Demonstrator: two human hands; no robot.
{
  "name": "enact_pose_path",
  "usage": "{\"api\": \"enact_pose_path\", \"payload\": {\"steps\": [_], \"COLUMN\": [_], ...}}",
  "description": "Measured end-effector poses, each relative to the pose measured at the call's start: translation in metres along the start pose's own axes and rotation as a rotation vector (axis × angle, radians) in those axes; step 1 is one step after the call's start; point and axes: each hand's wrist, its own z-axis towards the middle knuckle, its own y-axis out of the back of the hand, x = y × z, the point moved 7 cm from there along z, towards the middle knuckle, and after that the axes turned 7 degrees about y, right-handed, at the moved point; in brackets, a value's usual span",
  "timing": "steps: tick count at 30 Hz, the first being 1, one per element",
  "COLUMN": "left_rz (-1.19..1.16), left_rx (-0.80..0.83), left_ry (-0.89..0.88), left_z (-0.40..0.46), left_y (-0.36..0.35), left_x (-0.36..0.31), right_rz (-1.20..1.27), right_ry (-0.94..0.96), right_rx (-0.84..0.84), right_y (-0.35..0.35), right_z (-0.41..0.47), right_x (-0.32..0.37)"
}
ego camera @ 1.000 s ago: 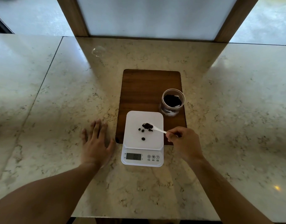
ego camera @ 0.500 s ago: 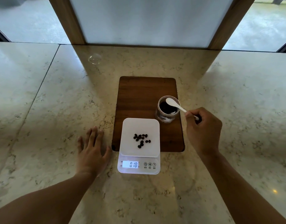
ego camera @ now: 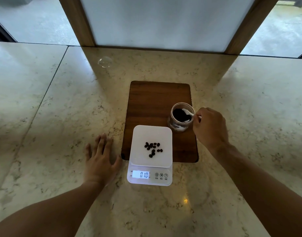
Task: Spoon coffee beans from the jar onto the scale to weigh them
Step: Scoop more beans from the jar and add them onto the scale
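On the wooden board [ego camera: 152, 103], right hand [ego camera: 209, 128] pinches a white spoon [ego camera: 187, 112] with its bowl dipped into the open jar [ego camera: 181, 117] of dark beans. Left hand [ego camera: 101, 159] lies flat and empty, fingers spread, on the marble counter [ego camera: 61, 117] just beside the scale [ego camera: 151, 154]. About a dozen coffee beans [ego camera: 152, 148] sit mid-platform, display reads 0.10.

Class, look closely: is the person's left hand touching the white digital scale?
Apart. In the head view, marble countertop shows between the left hand, flat on the counter, and the white digital scale.
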Motion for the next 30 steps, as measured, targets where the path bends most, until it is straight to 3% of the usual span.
{"api": "enact_pose_path", "payload": {"steps": [15,30], "left_rz": [0.001,-0.009], "left_rx": [0.007,0.008], "left_ry": [0.005,0.009], "left_z": [-0.001,-0.002], "left_y": [0.003,0.007], "left_x": [-0.002,-0.004], "right_rz": [0.245,0.415], "right_ry": [-0.407,-0.57], "right_rx": [0.089,0.144], "right_y": [-0.017,-0.026], "right_z": [0.006,-0.004], "right_x": [-0.029,-0.045]}}
